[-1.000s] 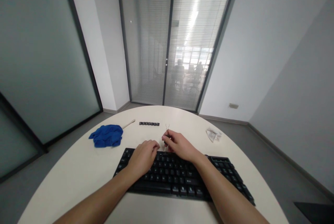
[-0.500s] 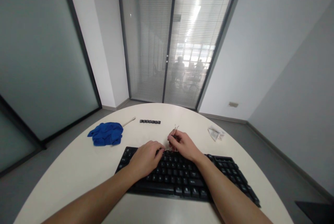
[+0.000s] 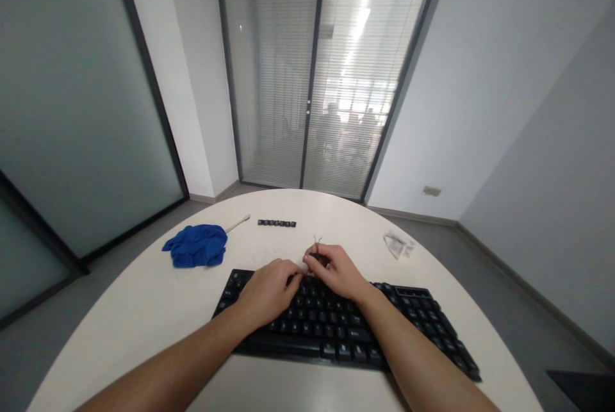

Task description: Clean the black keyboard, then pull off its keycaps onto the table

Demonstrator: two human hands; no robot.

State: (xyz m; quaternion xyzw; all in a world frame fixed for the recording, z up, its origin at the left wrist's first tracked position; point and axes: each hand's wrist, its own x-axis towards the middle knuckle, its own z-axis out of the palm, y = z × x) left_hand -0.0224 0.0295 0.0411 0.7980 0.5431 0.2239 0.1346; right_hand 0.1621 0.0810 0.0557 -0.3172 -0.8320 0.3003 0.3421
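A black keyboard [image 3: 312,329] lies across the near part of the table, under both hands. My right hand [image 3: 336,269] is closed round a small tool with a dark handle and thin wire prongs pointing away from me; it looks like a wire keycap puller [image 3: 316,255]. The tool's near end is hidden by my fingers at the keyboard's top row. Beside it, my left hand [image 3: 271,287] rests over the upper left keys, thumb and forefinger drawn together near the top row. Whatever sits between those fingertips is too small to make out.
A short row of black keycaps [image 3: 277,223] stands at the back of the round table [image 3: 120,329]. On the left lie a bunched blue cloth [image 3: 196,247] and a thin pale-handled brush or stick [image 3: 237,224]. A crumpled white wrapper [image 3: 398,245] lies at the right.
My right hand has shifted slightly left, closer to my left fingertips, and the tool's wire prongs have moved left and lower with it. My left hand has hardly moved.
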